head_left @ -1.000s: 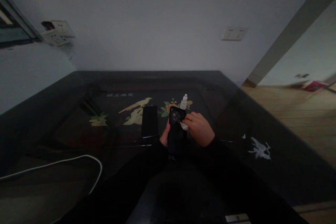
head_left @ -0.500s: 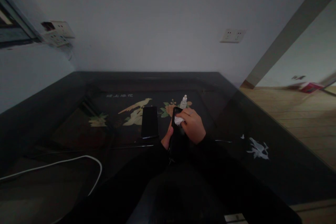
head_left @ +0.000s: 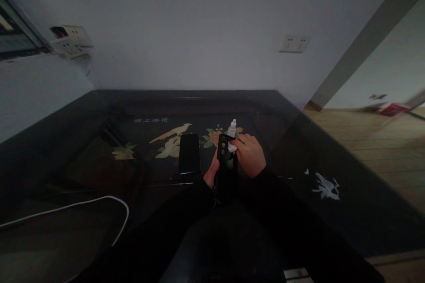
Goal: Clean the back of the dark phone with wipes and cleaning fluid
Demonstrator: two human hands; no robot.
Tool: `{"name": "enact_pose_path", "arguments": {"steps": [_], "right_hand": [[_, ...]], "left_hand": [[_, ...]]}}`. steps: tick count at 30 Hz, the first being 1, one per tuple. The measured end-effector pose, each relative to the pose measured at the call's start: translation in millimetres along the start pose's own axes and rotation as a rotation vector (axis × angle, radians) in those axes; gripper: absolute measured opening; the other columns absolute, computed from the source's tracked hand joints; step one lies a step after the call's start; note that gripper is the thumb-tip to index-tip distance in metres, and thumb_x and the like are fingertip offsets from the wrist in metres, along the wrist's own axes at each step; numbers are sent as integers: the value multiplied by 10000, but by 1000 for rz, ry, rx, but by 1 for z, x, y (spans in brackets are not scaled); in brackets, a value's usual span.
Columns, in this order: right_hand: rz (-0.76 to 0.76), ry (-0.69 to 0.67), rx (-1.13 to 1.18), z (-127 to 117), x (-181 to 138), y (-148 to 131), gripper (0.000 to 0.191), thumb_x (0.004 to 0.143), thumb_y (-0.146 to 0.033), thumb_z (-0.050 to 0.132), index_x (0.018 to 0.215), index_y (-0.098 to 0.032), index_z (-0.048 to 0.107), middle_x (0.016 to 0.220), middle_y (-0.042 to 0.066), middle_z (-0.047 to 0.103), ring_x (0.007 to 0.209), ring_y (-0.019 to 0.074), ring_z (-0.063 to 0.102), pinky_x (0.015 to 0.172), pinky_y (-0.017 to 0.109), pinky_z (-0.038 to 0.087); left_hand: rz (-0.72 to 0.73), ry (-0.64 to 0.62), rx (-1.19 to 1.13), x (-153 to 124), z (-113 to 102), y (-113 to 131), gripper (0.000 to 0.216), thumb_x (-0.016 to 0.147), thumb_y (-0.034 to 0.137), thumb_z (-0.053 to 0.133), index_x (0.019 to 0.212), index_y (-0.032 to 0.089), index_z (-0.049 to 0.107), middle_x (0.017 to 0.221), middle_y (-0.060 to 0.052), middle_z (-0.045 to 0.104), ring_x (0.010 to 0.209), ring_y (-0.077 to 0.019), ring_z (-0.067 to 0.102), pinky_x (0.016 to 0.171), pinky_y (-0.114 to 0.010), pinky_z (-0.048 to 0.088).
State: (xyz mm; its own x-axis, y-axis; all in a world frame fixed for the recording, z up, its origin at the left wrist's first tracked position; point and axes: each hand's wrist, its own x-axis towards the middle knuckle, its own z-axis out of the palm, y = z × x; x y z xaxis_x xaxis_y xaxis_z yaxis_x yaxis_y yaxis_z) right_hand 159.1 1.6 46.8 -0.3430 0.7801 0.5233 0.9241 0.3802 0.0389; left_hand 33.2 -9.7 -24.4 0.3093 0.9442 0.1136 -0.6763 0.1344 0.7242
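Observation:
My left hand (head_left: pixel 211 173) is closed round the left side of a black phone case (head_left: pixel 226 172), tilted up with its camera cutouts at the top facing me; whether a phone is inside I cannot tell. Pinched in my right hand (head_left: pixel 251 154) is a crumpled white tissue (head_left: pixel 232 146), touching the case's upper right edge. A black phone (head_left: pixel 189 154) lies flat on the dark table just left of my hands. Behind the case stands a small clear bottle with a white dropper tip (head_left: pixel 232 128).
Torn white scraps (head_left: pixel 326 186) lie on the table's right side. A white cable (head_left: pixel 83 202) curves across the left. The table (head_left: pixel 186 94) has a printed bird and flowers and meets a wall with sockets (head_left: pixel 295 44).
My right hand has slid right with the tissue, from over the top of the case to its right edge, uncovering the camera cutouts. My left hand stays put.

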Motion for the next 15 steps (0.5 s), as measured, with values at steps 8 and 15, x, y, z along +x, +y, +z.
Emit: {"name": "enact_pose_path", "arguments": {"steps": [8, 15], "right_hand": [[79, -184, 94, -6, -8, -18, 177, 765, -52, 455, 749, -145, 605, 778, 71, 610, 772, 205, 519, 704, 307, 361], [106, 111, 572, -9, -11, 7, 250, 701, -27, 468, 818, -167, 638, 831, 45, 644, 798, 169, 590, 710, 284, 458]], "left_hand": [[129, 17, -22, -3, 10, 11, 475, 752, 312, 572, 1200, 170, 507, 1248, -28, 529, 1281, -188, 315, 1071, -270, 202], [-206, 99, -270, 1, -1, 8, 425, 787, 354, 501, 1160, 151, 518, 1133, -90, 600, 1191, -270, 436, 1017, -439, 297]]}}
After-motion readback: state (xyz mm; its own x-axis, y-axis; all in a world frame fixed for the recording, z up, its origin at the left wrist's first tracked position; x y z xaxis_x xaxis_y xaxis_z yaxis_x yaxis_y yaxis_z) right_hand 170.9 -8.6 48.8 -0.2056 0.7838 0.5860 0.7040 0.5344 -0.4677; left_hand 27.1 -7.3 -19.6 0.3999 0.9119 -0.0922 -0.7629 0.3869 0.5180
